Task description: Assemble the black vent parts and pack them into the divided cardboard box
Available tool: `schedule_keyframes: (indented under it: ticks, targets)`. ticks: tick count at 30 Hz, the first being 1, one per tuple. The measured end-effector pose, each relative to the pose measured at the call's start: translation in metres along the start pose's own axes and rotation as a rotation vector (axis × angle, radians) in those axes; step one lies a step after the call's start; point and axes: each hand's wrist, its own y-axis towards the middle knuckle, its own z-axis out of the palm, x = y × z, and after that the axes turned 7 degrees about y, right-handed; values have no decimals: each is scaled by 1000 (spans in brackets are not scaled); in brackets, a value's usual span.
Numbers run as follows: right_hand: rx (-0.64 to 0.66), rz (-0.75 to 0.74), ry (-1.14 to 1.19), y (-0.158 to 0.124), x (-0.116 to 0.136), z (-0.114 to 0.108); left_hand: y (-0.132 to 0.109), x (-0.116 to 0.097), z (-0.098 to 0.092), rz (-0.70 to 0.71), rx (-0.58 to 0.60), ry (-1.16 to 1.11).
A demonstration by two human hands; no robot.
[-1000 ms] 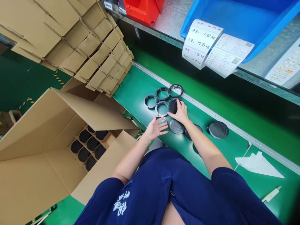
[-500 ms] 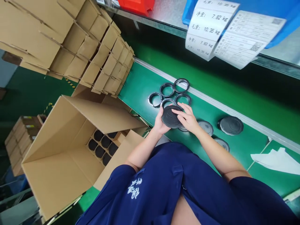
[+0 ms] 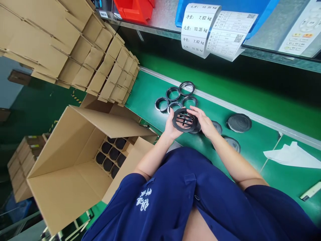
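Note:
A black round air vent is between my hands, its open grille of slats and thick outer rim tilted up toward me. My left hand is closed round its left side. On the right side, the fingers of my right hand grip its upper rim. Just beyond the vent lie several black rings, touching one another on the green table. To the right of my right hand rest black round pieces with solid faces, one near the back and another closer, partly behind my forearm.
At left an open cardboard box holds black round pieces in divided cells. Folded cardboard dividers rise above it. A shelf overhead carries a red bin, a blue bin and a label roll. White paper lies at right.
The vent showed a solid face half a second ago; its slatted grille now shows. Both hands stay on it. The camera view has shifted slightly to the right.

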Motion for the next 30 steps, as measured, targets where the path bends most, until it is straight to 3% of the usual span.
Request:
schedule_keyframes:
  ticks: [4, 8, 11, 13, 18, 20, 23, 26, 30]
  targets:
    - [239, -182, -344, -18, -6, 12, 4, 9, -17, -17, -74, -14]
    - [357, -31, -432, -19, -18, 25, 9, 18, -36, -90, -87, 18]
    - [451, 23, -361, 1, -33, 31, 12, 15, -50, -88, -102, 32]
    - [414, 62, -376, 27, -48, 32, 14, 7, -60, -87, -151, 47]
    - [29, 286, -644, 104, -103, 25, 11, -14, -87, -67, -298, 75]
    - [-4, 310, -731, 120, -124, 21, 8, -19, -97, -65, -320, 58]
    - [29, 315, -833, 118, -145, 17, 2, -21, -112, -82, -376, 31]
    - [59, 343, -886, 102, -142, 10, -2, -21, -124, -105, -431, -7]
    - [30, 278, -888, 107, -109, 1, 3, -21, -129, -169, -483, -17]
